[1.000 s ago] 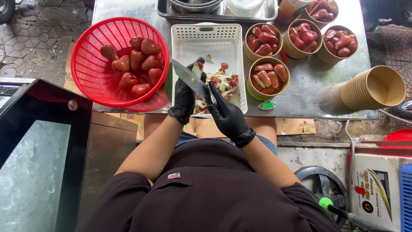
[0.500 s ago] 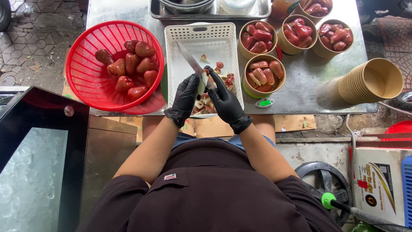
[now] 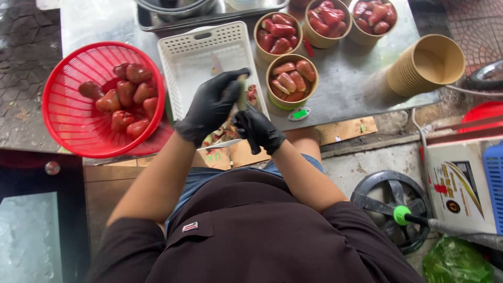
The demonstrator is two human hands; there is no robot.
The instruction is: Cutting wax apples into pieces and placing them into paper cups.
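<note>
Above the near edge of the white tray (image 3: pixel 209 57), the gloved left hand (image 3: pixel 212 105) clenches a fruit piece (image 3: pixel 242 97); the right hand (image 3: pixel 259 131), just nearer, grips a knife, its blade hidden.

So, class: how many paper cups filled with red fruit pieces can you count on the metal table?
4. One cup sits right of the white basket, one behind it, and two more, and, along the top edge. Others may lie out of frame.
</note>
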